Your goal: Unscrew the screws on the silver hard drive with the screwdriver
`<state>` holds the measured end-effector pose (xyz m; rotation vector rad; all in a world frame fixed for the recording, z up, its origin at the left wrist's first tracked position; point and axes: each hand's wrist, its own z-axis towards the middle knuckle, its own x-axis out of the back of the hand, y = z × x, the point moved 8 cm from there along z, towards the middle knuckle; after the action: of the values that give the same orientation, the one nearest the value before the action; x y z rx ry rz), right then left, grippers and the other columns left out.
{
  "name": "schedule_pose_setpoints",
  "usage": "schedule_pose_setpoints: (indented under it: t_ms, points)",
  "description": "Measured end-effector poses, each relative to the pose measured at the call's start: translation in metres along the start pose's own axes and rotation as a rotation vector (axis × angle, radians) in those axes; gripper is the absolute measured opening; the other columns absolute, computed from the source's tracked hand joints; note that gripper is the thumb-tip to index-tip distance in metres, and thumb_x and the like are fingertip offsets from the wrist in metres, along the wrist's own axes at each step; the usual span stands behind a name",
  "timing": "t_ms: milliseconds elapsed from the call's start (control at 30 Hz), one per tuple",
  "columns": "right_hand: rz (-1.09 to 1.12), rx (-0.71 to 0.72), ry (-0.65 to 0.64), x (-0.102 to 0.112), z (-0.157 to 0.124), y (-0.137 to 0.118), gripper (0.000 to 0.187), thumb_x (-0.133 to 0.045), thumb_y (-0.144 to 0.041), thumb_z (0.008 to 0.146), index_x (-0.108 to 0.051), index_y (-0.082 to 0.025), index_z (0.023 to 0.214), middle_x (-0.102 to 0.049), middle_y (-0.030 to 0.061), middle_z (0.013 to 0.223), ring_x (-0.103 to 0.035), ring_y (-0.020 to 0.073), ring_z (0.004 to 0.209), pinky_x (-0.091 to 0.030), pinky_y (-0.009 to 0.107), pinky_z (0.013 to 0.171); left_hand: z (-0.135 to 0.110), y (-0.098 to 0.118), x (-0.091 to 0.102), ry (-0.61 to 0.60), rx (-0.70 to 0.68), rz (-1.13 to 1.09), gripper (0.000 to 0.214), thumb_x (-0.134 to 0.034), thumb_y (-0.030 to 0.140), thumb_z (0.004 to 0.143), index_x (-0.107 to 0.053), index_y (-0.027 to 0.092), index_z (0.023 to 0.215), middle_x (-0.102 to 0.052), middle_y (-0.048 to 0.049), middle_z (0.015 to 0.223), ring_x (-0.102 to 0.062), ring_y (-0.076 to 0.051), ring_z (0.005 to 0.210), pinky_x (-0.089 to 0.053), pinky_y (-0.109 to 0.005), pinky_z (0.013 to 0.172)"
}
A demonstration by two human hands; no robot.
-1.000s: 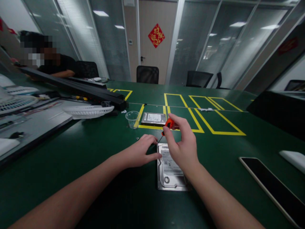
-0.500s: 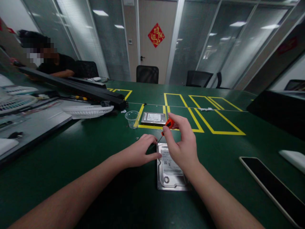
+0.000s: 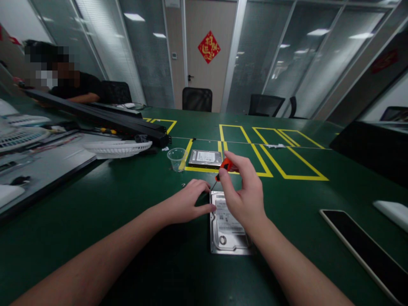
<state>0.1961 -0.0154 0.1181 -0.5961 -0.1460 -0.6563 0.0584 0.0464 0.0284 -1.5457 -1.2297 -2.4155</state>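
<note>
A silver hard drive (image 3: 228, 242) lies label up on the green table right in front of me. My left hand (image 3: 191, 199) steadies it from the left, thumb on its edge and fingers curled by the far left corner. In my right hand (image 3: 244, 191) is an orange and black screwdriver (image 3: 226, 165), pinched by the handle. Its thin shaft slants down to the drive's far left corner; the tip's exact seat is too small to make out. My right hand covers the drive's far right part. Beyond it rests a second hard drive (image 3: 205, 158), flat on the table.
A clear plastic cup (image 3: 177, 160) stands beside the second drive, with tiny screws (image 3: 183, 185) on the table nearby. A phone (image 3: 363, 250) lies at right. White fan grilles (image 3: 117, 148) and long black bars (image 3: 127, 121) fill the left, where another person (image 3: 83, 87) sits.
The screwdriver's handle and my right fingertips have shifted very slightly. My left hand and both drives stay where they were.
</note>
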Motion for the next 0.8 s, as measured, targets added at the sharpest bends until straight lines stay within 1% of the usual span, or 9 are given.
schedule_pose_setpoints:
  t_ms: [67,133,400,467,567,633,733,800]
  points:
    - [0.031,-0.023,-0.016,-0.0013,-0.0015,0.0024,0.044,-0.054,-0.020,0.105,-0.061,-0.030,0.147,-0.071,0.0109,0.136,-0.070,0.0241,0.123,-0.062,0.051,0.107,0.0002,-0.0003,0.0000,0.005,-0.002,0.001,0.033,-0.078,0.047,0.097,-0.063,0.023,0.114,-0.066,-0.0116,0.132,-0.058,-0.033,0.127,-0.051,-0.052,0.112]
    - [0.050,-0.031,-0.020,-0.0020,-0.0029,0.0039,0.046,-0.051,-0.019,0.106,-0.058,-0.031,0.150,-0.071,0.0106,0.139,-0.070,0.0243,0.125,-0.062,0.051,0.108,0.0003,-0.0006,0.0002,0.008,-0.005,0.003,0.034,-0.078,0.048,0.097,-0.063,0.023,0.114,-0.066,-0.0115,0.133,-0.058,-0.033,0.128,-0.050,-0.052,0.113]
    - [-0.023,0.016,0.016,0.0010,-0.0008,-0.0004,0.037,-0.065,-0.020,0.101,-0.067,-0.028,0.137,-0.072,0.0101,0.123,-0.071,0.0226,0.116,-0.064,0.046,0.101,-0.0001,0.0006,0.0010,-0.005,0.011,-0.007,0.035,-0.077,0.047,0.097,-0.062,0.022,0.115,-0.066,-0.0127,0.132,-0.058,-0.034,0.127,-0.050,-0.053,0.111]
    - [0.001,0.000,0.006,0.0002,-0.0014,0.0011,0.041,-0.063,-0.021,0.101,-0.065,-0.029,0.141,-0.072,0.0104,0.128,-0.071,0.0234,0.118,-0.064,0.048,0.102,0.0001,0.0013,0.0012,-0.004,0.017,-0.006,0.034,-0.078,0.046,0.096,-0.063,0.022,0.114,-0.066,-0.0127,0.131,-0.058,-0.034,0.126,-0.051,-0.053,0.111]
    - [0.063,-0.027,-0.031,-0.0033,-0.0038,0.0046,0.048,-0.056,-0.019,0.104,-0.058,-0.032,0.150,-0.071,0.0105,0.140,-0.071,0.0248,0.124,-0.062,0.052,0.107,0.0007,0.0024,0.0013,0.003,0.013,-0.004,0.032,-0.079,0.045,0.095,-0.063,0.022,0.112,-0.067,-0.0121,0.130,-0.059,-0.034,0.125,-0.051,-0.053,0.111]
    - [0.086,-0.037,-0.041,-0.0047,-0.0051,0.0062,0.050,-0.053,-0.018,0.105,-0.056,-0.032,0.153,-0.071,0.0102,0.143,-0.072,0.0248,0.124,-0.061,0.053,0.109,0.0012,0.0025,0.0008,0.002,0.005,-0.004,0.032,-0.078,0.045,0.096,-0.063,0.023,0.113,-0.067,-0.0122,0.132,-0.058,-0.033,0.126,-0.050,-0.053,0.112]
    - [0.064,-0.021,-0.017,-0.0033,-0.0045,0.0057,0.048,-0.057,-0.018,0.103,-0.058,-0.031,0.149,-0.072,0.0101,0.139,-0.072,0.0246,0.121,-0.062,0.051,0.106,0.0012,0.0016,0.0003,-0.004,0.004,0.000,0.033,-0.078,0.046,0.097,-0.063,0.023,0.115,-0.066,-0.0118,0.133,-0.058,-0.033,0.127,-0.050,-0.053,0.112]
    - [0.020,0.005,0.003,-0.0017,-0.0031,0.0036,0.044,-0.061,-0.018,0.101,-0.061,-0.030,0.143,-0.073,0.0092,0.131,-0.072,0.0241,0.116,-0.064,0.049,0.102,0.0009,0.0010,0.0005,-0.002,0.009,0.007,0.034,-0.078,0.046,0.096,-0.063,0.023,0.115,-0.066,-0.0115,0.132,-0.059,-0.034,0.126,-0.050,-0.052,0.111]
